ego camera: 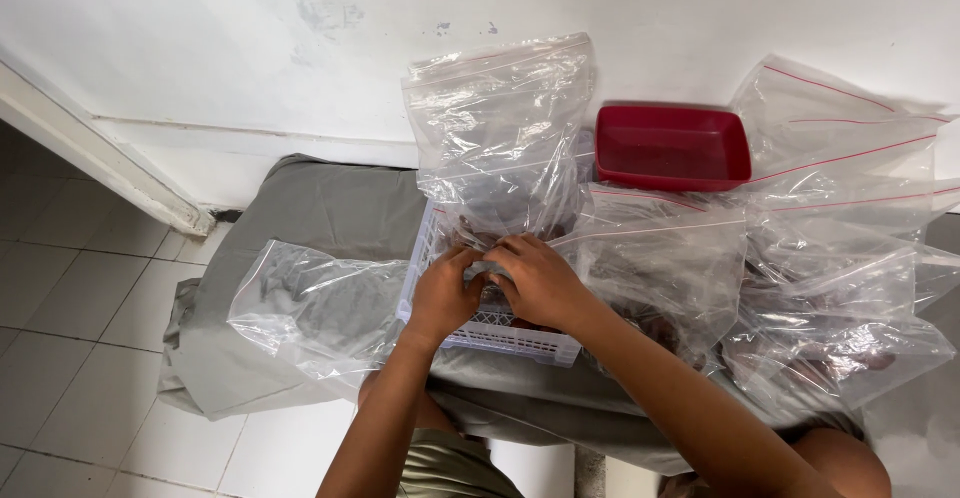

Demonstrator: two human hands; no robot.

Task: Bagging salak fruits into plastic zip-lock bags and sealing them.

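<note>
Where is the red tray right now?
In the head view, the red tray sits upper right of centre against the white wall, between clear zip bags, beyond the right hand.

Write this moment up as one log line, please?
left hand: gripping clear zip bag | right hand: gripping same bag | under hands: white slotted basket | nearby: red tray, grey cloth

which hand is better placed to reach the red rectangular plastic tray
Probably the right hand: it lies on the same side as the red rectangular plastic tray, whereas the left hand would have to cross over it.
</note>
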